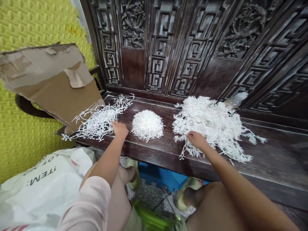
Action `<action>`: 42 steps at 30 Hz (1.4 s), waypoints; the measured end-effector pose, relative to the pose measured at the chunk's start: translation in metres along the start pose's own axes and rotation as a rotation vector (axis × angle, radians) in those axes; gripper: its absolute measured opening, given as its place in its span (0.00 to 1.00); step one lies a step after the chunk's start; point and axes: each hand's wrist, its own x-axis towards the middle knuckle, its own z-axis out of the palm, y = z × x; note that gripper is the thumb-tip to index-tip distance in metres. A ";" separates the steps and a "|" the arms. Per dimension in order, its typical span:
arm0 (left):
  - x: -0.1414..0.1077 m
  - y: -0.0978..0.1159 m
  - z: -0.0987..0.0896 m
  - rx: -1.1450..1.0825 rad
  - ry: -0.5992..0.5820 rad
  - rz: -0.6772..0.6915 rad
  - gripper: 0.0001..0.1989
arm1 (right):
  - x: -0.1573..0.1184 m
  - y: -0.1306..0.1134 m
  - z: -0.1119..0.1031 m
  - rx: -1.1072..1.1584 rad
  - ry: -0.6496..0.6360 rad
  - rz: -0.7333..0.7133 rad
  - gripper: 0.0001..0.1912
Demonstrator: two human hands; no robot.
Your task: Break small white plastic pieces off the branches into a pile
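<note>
From the head view, the person's left hand (119, 130) rests at the right edge of a loose pile of white shredded paper (96, 121), just beside a tight, domed mound of the same shreds (147, 125). Its fingers (115, 125) are curled downward and close together, but I can't tell whether they pinch any strands. The right hand (197, 140) lies on the near edge of a larger, looser pile of shreds (211, 125), with its fingers (191, 136) also narrow and bunched (any grip is just as hard to tell).

All three heaps sit on the dark wooden bench seat (276, 150), below a carved lattice backrest (158, 54). A torn cardboard sheet (53, 86) leans at the left end, and a clear plastic bottle (237, 99) lies behind the largest pile. A white sack printed "ITEM:" (40, 189) sits beside the left pink sleeve (86, 205).
</note>
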 end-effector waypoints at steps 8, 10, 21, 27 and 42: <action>-0.001 0.018 -0.028 -0.328 0.278 -0.126 0.19 | -0.017 -0.017 -0.017 -0.010 0.212 0.076 0.13; 0.002 0.026 -0.036 -0.424 0.307 -0.199 0.19 | -0.025 -0.018 -0.022 0.039 0.279 0.129 0.14; -0.050 0.114 -0.110 -0.809 0.060 0.396 0.17 | -0.039 -0.003 -0.039 0.095 0.029 0.055 0.19; -0.105 0.204 -0.082 -0.510 -0.427 0.729 0.22 | -0.030 0.005 -0.032 0.072 -0.122 0.075 0.22; -0.137 0.139 -0.144 -1.138 0.021 0.827 0.20 | -0.046 0.014 -0.058 0.956 0.270 0.275 0.14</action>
